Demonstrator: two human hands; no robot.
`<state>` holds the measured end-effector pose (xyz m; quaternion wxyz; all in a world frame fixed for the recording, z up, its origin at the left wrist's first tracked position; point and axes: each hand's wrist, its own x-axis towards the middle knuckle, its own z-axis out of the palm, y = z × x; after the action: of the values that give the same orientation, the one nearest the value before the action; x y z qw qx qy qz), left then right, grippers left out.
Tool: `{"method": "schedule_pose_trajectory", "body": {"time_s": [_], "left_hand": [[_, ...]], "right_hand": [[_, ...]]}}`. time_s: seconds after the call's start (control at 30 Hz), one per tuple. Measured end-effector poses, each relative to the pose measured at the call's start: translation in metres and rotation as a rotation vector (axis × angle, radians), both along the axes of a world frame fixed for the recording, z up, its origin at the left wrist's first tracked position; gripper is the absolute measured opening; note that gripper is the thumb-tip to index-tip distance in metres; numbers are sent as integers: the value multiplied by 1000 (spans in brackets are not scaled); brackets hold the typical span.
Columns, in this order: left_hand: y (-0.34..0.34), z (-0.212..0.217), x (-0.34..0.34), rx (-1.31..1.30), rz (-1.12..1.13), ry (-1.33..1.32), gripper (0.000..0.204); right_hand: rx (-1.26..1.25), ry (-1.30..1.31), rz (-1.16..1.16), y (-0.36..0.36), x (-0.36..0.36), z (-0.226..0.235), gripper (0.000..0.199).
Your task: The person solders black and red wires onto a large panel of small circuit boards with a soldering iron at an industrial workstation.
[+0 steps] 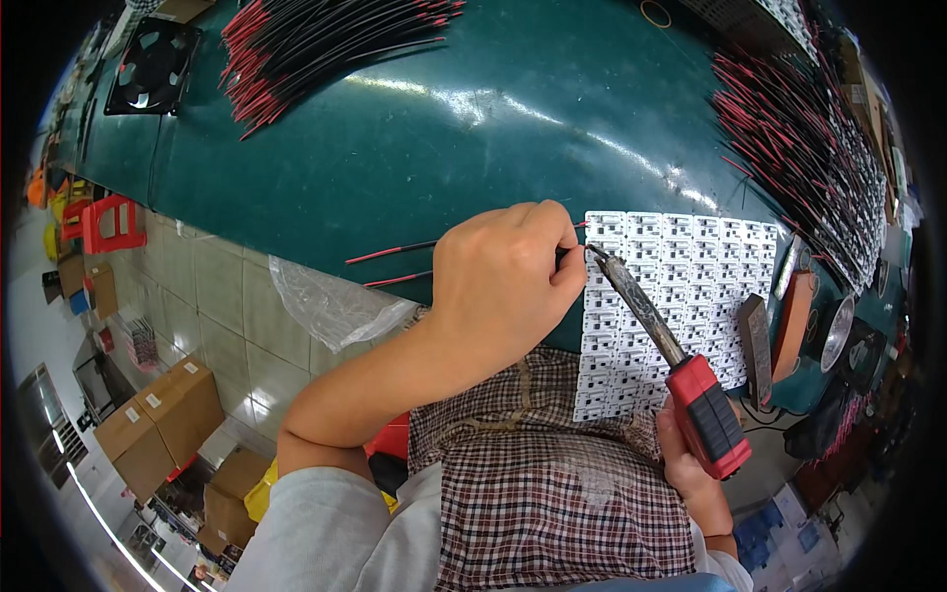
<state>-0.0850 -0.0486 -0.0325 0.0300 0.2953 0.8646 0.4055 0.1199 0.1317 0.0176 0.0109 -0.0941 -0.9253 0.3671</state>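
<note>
My left hand [508, 261] is closed in a pinch at the left edge of a white circuit board panel [681, 281], which carries rows of small dark parts. It holds thin black wires [422, 245] with red ends, whose tails stick out to the left. The exact grip is hidden behind the fingers. My right hand [691, 469] is wrapped around the red and black handle of a soldering iron [646, 321]. The iron's darkened tip points up and left, close to my left fingertips at the panel's edge. Whether the tip touches cannot be told.
Bundles of black wires with red ends lie on the green table [552, 128], one wire bundle [306, 49] far left and another wire bundle [789, 148] far right. A black fan [153, 67] sits at the far left. A brown block [792, 326] and a metal dish [837, 332] stand right. Clear plastic [335, 301] hangs over the near edge.
</note>
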Motion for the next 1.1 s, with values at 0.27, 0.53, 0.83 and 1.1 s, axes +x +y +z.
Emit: {"method": "schedule_pose_trajectory", "body": {"time_s": [0.27,0.53,0.83,1.1], "left_hand": [[-1,0,-4,16,-12,-19,13],[0,-1,-6,11,-33,-51,11],[1,0,-5,25,-15,-52,12],[-11,17,-30,-72,-71,127,9]], "right_hand": [[-66,-10,-31,1,5,1,24],[-61,-105,-56,0,12,1,25],[-140,-186,-164,5,41,-9,23],[-155,-169,-232,8,47,-18,21]]}}
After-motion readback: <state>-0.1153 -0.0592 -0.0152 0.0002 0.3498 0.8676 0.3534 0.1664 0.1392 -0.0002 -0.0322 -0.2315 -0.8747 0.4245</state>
